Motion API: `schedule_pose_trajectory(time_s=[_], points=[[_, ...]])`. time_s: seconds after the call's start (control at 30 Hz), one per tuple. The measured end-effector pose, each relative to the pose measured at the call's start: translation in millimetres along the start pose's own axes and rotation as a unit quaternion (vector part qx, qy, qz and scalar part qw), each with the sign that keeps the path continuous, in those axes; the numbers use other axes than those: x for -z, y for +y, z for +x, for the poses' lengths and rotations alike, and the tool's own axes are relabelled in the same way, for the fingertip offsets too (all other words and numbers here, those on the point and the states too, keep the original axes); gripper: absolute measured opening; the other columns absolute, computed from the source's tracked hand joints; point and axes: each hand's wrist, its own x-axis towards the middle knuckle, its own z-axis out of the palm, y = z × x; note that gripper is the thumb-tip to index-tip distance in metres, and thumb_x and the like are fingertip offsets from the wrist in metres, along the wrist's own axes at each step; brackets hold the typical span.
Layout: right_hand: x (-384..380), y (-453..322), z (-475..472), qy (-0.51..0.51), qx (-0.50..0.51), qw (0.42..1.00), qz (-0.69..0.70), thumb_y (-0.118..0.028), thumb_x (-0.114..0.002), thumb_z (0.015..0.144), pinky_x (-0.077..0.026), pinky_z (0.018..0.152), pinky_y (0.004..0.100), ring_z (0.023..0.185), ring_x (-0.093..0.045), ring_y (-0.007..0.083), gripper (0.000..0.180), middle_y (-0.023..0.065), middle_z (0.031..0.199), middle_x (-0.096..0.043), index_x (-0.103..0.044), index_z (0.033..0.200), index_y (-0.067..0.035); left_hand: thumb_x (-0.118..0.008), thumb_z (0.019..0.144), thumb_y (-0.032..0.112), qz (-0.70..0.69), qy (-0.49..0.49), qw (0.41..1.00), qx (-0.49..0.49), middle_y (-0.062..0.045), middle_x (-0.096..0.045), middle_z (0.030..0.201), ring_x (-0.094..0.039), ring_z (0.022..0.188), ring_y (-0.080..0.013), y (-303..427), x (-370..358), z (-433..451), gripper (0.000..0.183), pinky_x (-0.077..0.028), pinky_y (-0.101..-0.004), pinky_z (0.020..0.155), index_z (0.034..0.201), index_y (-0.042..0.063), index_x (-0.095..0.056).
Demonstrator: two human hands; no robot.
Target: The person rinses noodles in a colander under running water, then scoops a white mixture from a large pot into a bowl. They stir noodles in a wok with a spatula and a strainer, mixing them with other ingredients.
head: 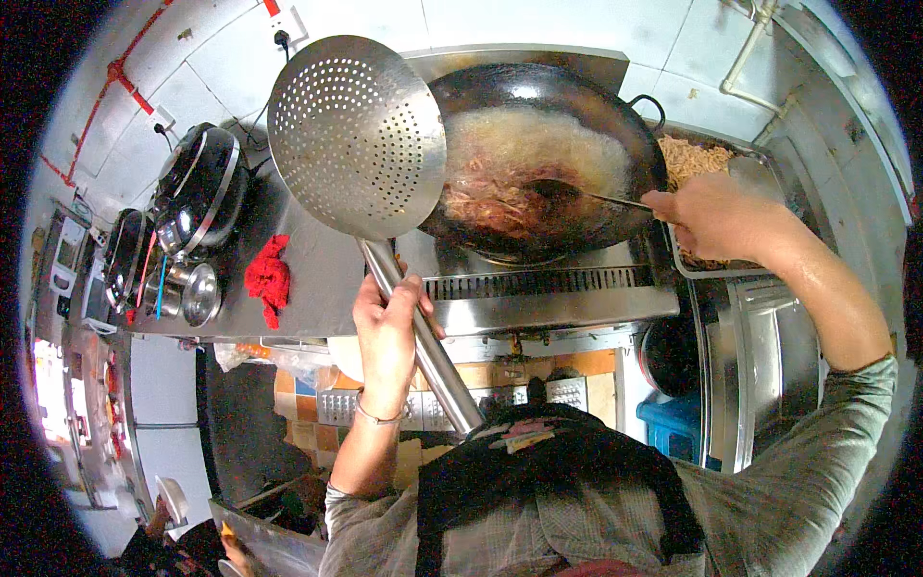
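My left hand [389,324] is closed around the thick metal handle of a large perforated strainer [357,137], whose bowl is raised left of the wok and overlaps its left rim. A big dark wok [634,195] stands on the steel range, holding bubbling, foamy liquid and reddish-brown pieces of food [497,205], perhaps meat. My right hand [714,216] grips a ladle [555,189] by its thin handle at the wok's right rim. The ladle's dark bowl is among the food in the liquid.
A metal tray [721,272] of pale strips of food lies right of the wok. On the steel counter to the left are a red cloth [268,278], black lidded cookers [198,191] and metal pots [200,294]. A blue plastic stool or bin [670,429] stands below. Another person's hand shows at lower left.
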Motion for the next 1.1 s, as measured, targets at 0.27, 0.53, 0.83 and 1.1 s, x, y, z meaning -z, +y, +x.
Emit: schedule_pose_trajectory(time_s=[0.27,0.53,0.83,1.1], points=[[-36.6,35.9,81.0,0.000,-0.049,0.984,0.170,-0.007,-0.055,0.085,-0.054,0.061,0.0455,0.065,-0.066,0.0325,0.041,0.0178,0.072,-0.063,-0.056,0.126,-0.006,-0.054,0.094,0.011,-0.020,-0.018,0.999,0.032,-0.006,-0.056,0.070,-0.056,0.048,-0.0149,0.6,2.8,7.9,0.023,-0.050,-0.0271,0.042,0.112,0.000,-0.046],[-33.6,27.0,142.1,-0.083,-0.137,0.823,0.545,-0.026,-0.053,0.094,-0.038,0.031,0.0272,0.041,-0.051,0.0117,0.018,0.0013,0.064,-0.052,-0.058,0.093,-0.009,-0.056,0.093,0.010,-0.023,0.009,0.999,0.030,-0.007,-0.057,0.069,-0.056,0.048,-0.0150,3.0,-5.5,1.9,0.022,-0.051,-0.0274,0.043,0.110,0.000,-0.048],[-71.1,26.8,171.9,-0.031,-0.023,0.695,0.718,-0.030,-0.056,0.095,-0.036,0.032,0.0264,0.039,-0.047,0.0118,0.022,0.0028,0.068,-0.057,-0.059,0.093,-0.009,-0.057,0.092,0.014,0.021,0.041,0.999,-0.002,-0.005,-0.057,0.068,-0.055,0.047,-0.0142,-3.0,-14.6,0.3,0.016,-0.050,-0.0272,0.042,0.102,0.002,-0.051],[-20.0,3.0,90.4,-0.079,0.057,0.898,0.429,-0.020,-0.049,0.092,-0.041,0.032,0.0319,0.040,-0.053,0.0135,0.017,0.0057,0.063,-0.053,-0.055,0.091,-0.004,-0.056,0.093,0.017,0.038,0.038,0.998,-0.016,-0.005,-0.057,0.070,-0.055,0.047,-0.0150,-2.0,-18.5,0.9,0.017,-0.050,-0.0275,0.043,0.101,0.003,-0.053]])
